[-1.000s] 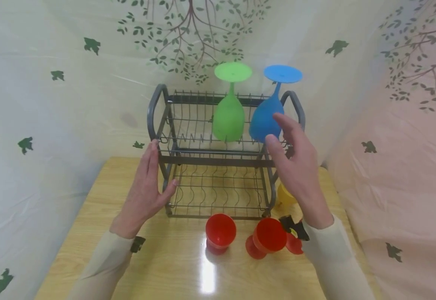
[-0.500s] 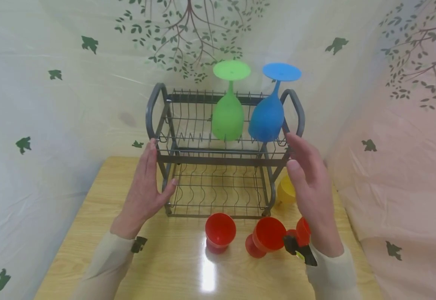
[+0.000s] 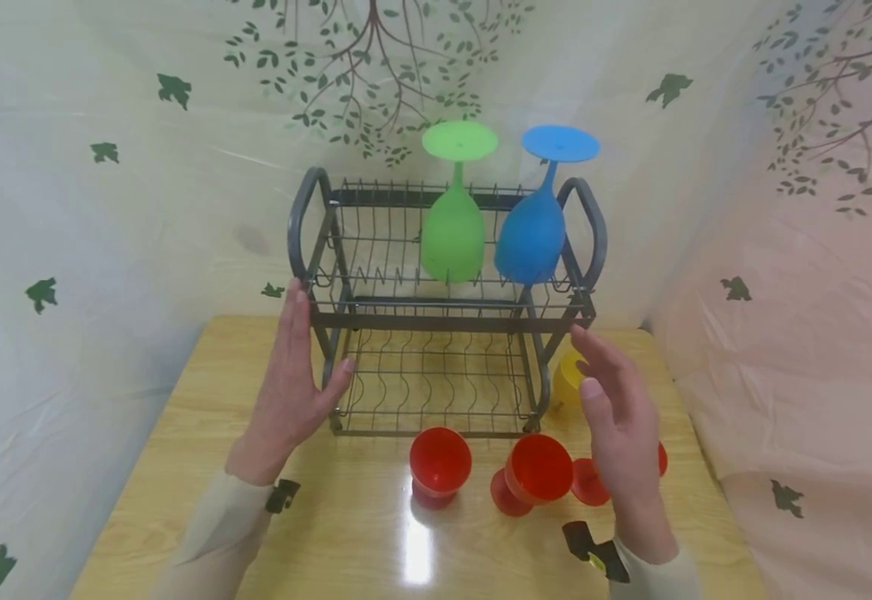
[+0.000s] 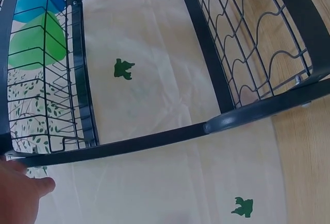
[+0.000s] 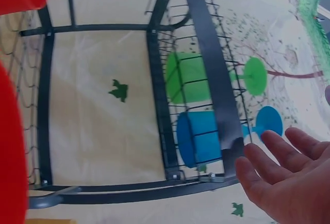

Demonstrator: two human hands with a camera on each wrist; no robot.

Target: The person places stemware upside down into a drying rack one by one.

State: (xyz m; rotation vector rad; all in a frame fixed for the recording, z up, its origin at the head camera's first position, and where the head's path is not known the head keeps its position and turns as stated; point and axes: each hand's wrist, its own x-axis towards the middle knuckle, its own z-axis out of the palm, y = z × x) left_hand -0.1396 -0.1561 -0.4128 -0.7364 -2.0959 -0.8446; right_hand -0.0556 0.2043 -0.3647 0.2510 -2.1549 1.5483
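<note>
A dark two-tier dish rack (image 3: pixel 447 322) stands on the table. Upside down on its upper tier are a green goblet (image 3: pixel 453 237) and, to its right, a blue goblet (image 3: pixel 532 237). My left hand (image 3: pixel 286 400) is beside the rack's left side, fingers straight, fingertips right at the upper tier's corner post. Right of the lower tier hangs my right hand (image 3: pixel 623 433), fingers loosely bent, holding nothing. It partly covers a red goblet (image 3: pixel 589 483) on the table. Nearby are a leaning red goblet (image 3: pixel 539 471) and an upright red goblet (image 3: pixel 440 458).
A yellow cup (image 3: pixel 567 387) sits by the rack's right side, partly behind my right hand. The wooden table (image 3: pixel 346 533) has its back edge against a patterned cloth backdrop (image 3: pixel 106 250), which continues along the right side.
My right hand has withdrawn from beside the blue goblet, down and to the right, past the rack's right side. My left hand stays by the rack; the goblets stand as before.
</note>
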